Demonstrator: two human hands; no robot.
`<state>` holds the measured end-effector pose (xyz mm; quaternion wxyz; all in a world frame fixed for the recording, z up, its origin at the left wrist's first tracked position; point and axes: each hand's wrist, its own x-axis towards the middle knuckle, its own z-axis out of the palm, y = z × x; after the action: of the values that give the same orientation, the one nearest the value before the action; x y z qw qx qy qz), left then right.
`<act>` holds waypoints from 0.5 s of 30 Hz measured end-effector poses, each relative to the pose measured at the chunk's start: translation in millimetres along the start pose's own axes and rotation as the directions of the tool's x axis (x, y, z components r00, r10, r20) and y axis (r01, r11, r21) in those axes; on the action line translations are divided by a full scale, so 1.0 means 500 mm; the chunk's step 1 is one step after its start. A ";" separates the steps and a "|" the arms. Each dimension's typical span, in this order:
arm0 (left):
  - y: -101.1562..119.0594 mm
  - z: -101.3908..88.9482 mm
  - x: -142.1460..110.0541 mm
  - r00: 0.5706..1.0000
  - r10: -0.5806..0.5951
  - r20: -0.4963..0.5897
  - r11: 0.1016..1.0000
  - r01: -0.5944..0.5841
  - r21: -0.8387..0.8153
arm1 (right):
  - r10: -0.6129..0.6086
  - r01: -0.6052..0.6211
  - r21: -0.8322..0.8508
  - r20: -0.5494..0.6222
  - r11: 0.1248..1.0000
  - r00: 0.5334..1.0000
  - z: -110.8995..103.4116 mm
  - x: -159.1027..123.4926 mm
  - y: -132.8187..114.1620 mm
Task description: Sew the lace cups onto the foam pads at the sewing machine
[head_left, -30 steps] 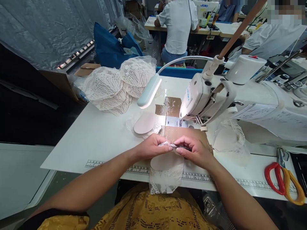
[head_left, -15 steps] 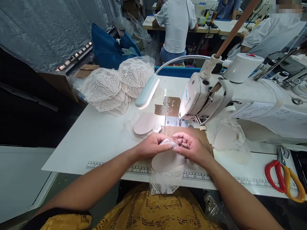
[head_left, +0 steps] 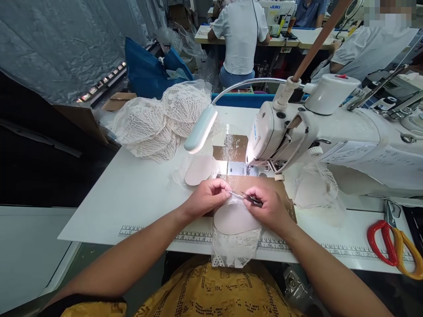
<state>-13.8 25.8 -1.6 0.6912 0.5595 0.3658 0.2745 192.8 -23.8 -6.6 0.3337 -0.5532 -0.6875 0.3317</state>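
A beige padded cup with white lace trim [head_left: 236,222] lies at the table's front edge, its lace hanging over the edge. My left hand [head_left: 206,198] is closed, pinching the top edge of the lace. My right hand [head_left: 266,207] is closed on a small dark pair of thread snips [head_left: 251,199], whose tips point left at the pinched lace. Both hands sit just in front of the white sewing machine's [head_left: 297,132] needle area.
A pile of lace cups [head_left: 158,121] sits at the back left and another cup [head_left: 200,169] lies under the lamp [head_left: 200,130]. More lace pieces [head_left: 315,187] rest under the machine arm. Red and yellow scissors [head_left: 393,244] lie at right. Other people work at tables behind.
The cup has shifted slightly right and lies flatter on the table. My hands have moved a little apart, with the snips' tips now showing between them.
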 end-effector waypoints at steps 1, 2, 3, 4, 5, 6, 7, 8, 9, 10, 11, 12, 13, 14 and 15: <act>-0.003 0.001 0.000 0.999 0.037 -0.017 0.999 -0.037 0.016 | -0.097 0.095 -0.065 -0.040 0.993 0.994 0.002 -0.003 0.002; -0.007 0.002 0.000 0.996 0.086 -0.038 0.995 -0.084 0.048 | -0.201 0.191 -0.131 -0.066 0.973 0.977 0.003 -0.005 0.005; -0.010 0.003 0.000 0.988 0.144 -0.060 0.986 -0.139 0.089 | -0.298 0.280 -0.195 -0.075 0.940 0.952 0.004 -0.008 0.009; -0.014 0.004 0.000 0.976 0.203 -0.077 0.973 -0.192 0.129 | -0.380 0.352 -0.251 -0.068 0.902 0.923 0.005 -0.011 0.013; -0.017 0.005 0.000 0.963 0.253 -0.088 0.958 -0.237 0.162 | -0.438 0.404 -0.299 -0.052 0.864 0.897 0.006 -0.013 0.017; -0.019 0.007 0.000 0.952 0.292 -0.095 0.944 -0.271 0.186 | -0.475 0.437 -0.340 -0.033 0.833 0.880 0.006 -0.016 0.021; -0.021 0.007 0.000 0.942 0.318 -0.102 0.934 -0.294 0.202 | -0.495 0.456 -0.371 -0.011 0.809 0.869 0.007 -0.018 0.024; -0.022 0.008 0.000 0.935 0.336 -0.110 0.927 -0.308 0.213 | -0.504 0.467 -0.390 0.009 0.794 0.864 0.008 -0.019 0.026; -0.021 0.007 0.001 0.930 0.349 -0.119 0.922 -0.318 0.222 | -0.502 0.468 -0.398 0.023 0.789 0.865 0.008 -0.020 0.028; -0.019 0.005 0.003 0.925 0.358 -0.125 0.917 -0.324 0.233 | -0.486 0.459 -0.394 0.034 0.796 0.873 0.009 -0.020 0.028; -0.015 0.002 0.007 0.925 0.360 -0.121 0.915 -0.324 0.242 | -0.459 0.438 -0.377 0.037 0.816 0.888 0.010 -0.019 0.028; -0.010 -0.002 0.013 0.936 0.338 -0.099 0.919 -0.306 0.248 | -0.418 0.400 -0.355 0.028 0.845 0.908 0.010 -0.017 0.026; -0.003 -0.006 0.022 0.956 0.289 -0.060 0.931 -0.266 0.250 | -0.365 0.345 -0.335 0.006 0.877 0.931 0.010 -0.014 0.025; 0.004 -0.012 0.034 0.975 0.220 -0.015 0.944 -0.210 0.253 | -0.301 0.278 -0.321 -0.022 0.905 0.953 0.009 -0.010 0.023; 0.011 -0.017 0.048 0.989 0.146 0.026 0.952 -0.148 0.269 | -0.235 0.209 -0.313 -0.048 0.926 0.971 0.007 -0.006 0.022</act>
<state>-6.6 50.7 -1.9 0.5873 0.6748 0.3553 0.2713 196.3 -25.1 -18.1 0.3080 -0.5302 -0.7741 0.1575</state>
